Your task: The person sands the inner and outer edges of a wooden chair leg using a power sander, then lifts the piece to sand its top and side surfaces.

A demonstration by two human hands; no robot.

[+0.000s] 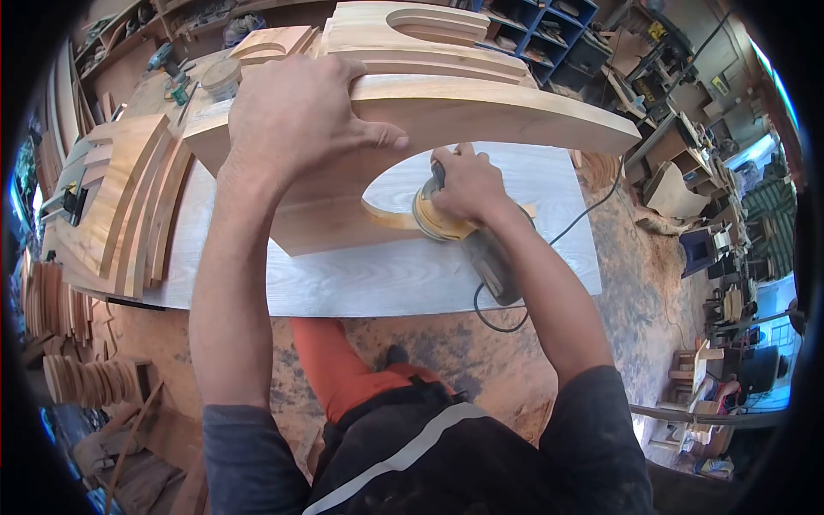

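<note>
A thick, pale wooden board with curved cutouts (318, 210) stands on edge on the light grey tabletop (369, 287). My left hand (292, 116) grips its upper left part, fingers over the far side and thumb along the near face. Wrapped round the top of a yellow power sander (442, 223) is my right hand (470, 184). The sander sits against the inner curve of the board's cutout, close to the tabletop. Its dark dust bag (496, 268) hangs toward me under my right forearm. The contact between pad and wood is partly hidden.
Similar cut boards lie stacked behind (429, 56) and to the left (129, 206). The sander's black cord (592, 210) loops off the table's right side. A green drill (160, 56) and a round container (221, 77) are at the back left. Sawdust covers the floor (652, 283).
</note>
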